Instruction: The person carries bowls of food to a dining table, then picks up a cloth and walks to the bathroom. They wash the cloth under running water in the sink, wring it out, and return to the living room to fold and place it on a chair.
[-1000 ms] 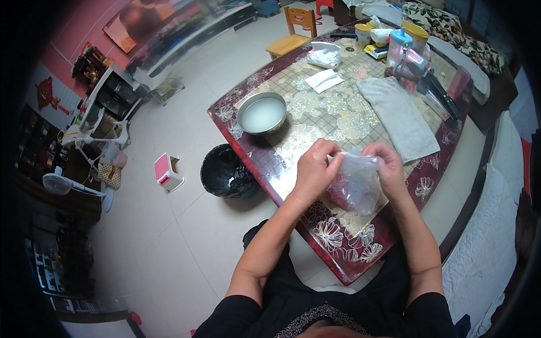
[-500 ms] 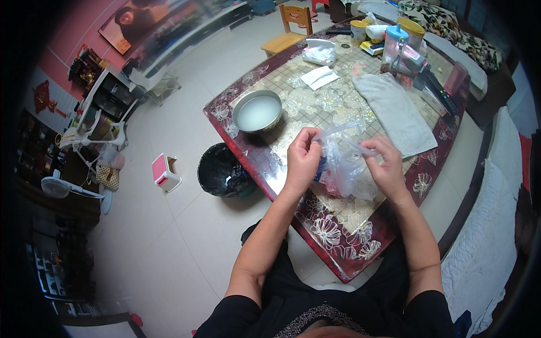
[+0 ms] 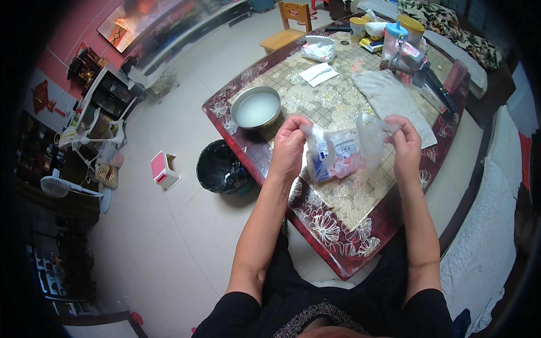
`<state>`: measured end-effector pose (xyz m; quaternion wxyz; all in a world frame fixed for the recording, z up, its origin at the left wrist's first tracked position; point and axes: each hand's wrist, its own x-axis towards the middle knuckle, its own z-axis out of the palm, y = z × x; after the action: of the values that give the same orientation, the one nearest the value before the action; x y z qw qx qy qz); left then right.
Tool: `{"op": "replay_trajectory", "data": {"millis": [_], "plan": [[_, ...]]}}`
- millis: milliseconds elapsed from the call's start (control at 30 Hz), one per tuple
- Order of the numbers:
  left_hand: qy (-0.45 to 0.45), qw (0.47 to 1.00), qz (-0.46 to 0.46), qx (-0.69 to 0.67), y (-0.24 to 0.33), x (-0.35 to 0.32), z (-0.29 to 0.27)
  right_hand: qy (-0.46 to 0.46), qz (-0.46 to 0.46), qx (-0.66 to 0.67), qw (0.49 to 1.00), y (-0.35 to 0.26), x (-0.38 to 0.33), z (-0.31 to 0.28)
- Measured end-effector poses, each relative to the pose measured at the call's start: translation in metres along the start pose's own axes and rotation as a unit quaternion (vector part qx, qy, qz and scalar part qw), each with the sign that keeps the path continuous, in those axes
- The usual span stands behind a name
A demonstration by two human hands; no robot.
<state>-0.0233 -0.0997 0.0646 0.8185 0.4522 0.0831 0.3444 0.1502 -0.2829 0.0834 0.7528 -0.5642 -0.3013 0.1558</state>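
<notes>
Above the table [image 3: 338, 248], both hands' fingers pinch a clear bag [image 3: 344, 149] holding small packets.

A metal bowl [image 3: 256, 107] of cloudy liquid stands on the worktop [image 3: 338, 236], just beyond the left hand. Past the right hand lies a folded grey towel [image 3: 391, 101]; farther out sit a white paper packet [image 3: 318, 73], a crumpled clear bag [image 3: 318, 48] and lidded plastic jars [image 3: 403, 39]. On the floor left of the left hand stand a black waste bin [image 3: 221, 168] and, farther left, a small pink stool [image 3: 163, 170]. A wooden chair [image 3: 287, 25] stands beyond the worktop
</notes>
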Motion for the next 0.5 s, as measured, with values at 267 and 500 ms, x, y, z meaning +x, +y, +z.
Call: {"op": "replay_trajectory", "data": {"millis": [267,500], "plan": [[-0.069,0.964,0.114,0.232,0.006,0.008,-0.008,0.015,-0.014,0.146,0.989,0.022,0.020,-0.020],[-0.020,0.881,0.115,0.459,-0.011,0.003,0.007,0.081,-0.111,-0.266,0.954,0.008,0.019,-0.018]]}}
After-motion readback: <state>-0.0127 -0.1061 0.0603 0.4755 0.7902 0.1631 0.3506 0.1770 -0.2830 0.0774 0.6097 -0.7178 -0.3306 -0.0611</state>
